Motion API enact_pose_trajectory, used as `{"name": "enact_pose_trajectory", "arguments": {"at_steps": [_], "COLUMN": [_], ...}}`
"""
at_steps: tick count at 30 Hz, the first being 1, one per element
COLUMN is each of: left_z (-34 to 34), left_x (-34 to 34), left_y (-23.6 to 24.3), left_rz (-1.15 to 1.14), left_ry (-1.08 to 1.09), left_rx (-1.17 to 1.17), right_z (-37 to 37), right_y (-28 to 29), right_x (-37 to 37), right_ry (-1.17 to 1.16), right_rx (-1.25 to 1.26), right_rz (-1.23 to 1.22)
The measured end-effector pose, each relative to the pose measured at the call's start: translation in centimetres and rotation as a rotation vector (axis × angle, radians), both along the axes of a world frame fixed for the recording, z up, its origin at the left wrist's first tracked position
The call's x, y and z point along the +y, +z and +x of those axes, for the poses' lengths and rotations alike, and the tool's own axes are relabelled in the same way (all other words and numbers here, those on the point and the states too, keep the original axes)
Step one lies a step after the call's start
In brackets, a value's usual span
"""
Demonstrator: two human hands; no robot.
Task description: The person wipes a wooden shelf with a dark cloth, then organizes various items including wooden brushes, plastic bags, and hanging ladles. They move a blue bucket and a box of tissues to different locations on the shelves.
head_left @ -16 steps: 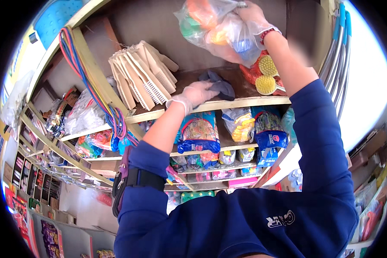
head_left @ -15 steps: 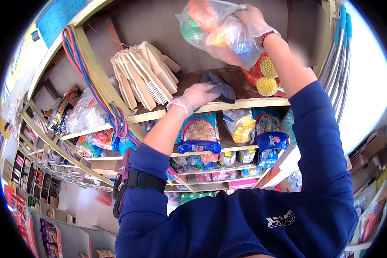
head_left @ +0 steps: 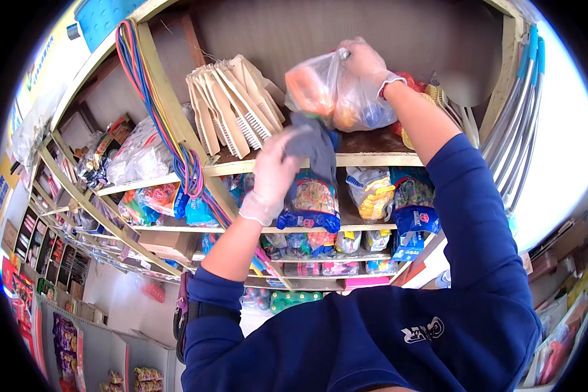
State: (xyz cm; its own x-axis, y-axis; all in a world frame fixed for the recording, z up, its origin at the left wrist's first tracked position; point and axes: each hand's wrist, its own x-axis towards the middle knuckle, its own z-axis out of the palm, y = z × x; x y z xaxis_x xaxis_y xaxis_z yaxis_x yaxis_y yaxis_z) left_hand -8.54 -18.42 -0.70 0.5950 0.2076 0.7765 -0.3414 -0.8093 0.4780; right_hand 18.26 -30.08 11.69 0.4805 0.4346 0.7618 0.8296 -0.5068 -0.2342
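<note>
Left hand [head_left: 273, 173] grasps the cloth [head_left: 320, 151] at the shelf's [head_left: 379, 160] front edge. Right hand [head_left: 367, 62] grips the bag [head_left: 364, 106] by its neck, presumably to keep it closed.

Two gloved hands, the left [head_left: 274, 173] and the right [head_left: 366, 62], one grey cloth [head_left: 317, 147], one clear plastic bag [head_left: 366, 104].
Beige long-handled brushes [head_left: 232, 108] number more than five, too overlapped for an exact count; there are one bundle of coloured cords [head_left: 151, 98], two blue-bottomed packets [head_left: 310, 206], one white-and-yellow packet [head_left: 370, 196] between those two, and several metal poles [head_left: 517, 130], likewise overlapping.
</note>
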Motion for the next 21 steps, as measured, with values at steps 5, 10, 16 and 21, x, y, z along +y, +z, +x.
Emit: {"name": "enact_pose_trajectory", "arguments": {"at_steps": [5,10,16,21], "left_z": [5.4,14.5,13.7,11.5], "left_x": [1.3,3.7,-0.4,0.3], "left_y": [6.8,6.1,2.4,0.0], "left_rz": [-0.142,0.186,0.305,0.380], "left_ry": [-0.002,0.265,0.364,0.247], "left_rx": [-0.121,-0.060,-0.002,-0.105], "right_z": [0.4,1.6,2.6,2.0], "right_y": [-2.3,-2.8,-3.4,-3.2], "right_x": [0.0,1.6,1.5,1.5], "right_ry": [0.026,0.126,0.024,0.031], "right_rx": [0.159,0.028,0.090,0.215], "right_rz": [-0.079,-0.068,-0.050,-0.024]}}
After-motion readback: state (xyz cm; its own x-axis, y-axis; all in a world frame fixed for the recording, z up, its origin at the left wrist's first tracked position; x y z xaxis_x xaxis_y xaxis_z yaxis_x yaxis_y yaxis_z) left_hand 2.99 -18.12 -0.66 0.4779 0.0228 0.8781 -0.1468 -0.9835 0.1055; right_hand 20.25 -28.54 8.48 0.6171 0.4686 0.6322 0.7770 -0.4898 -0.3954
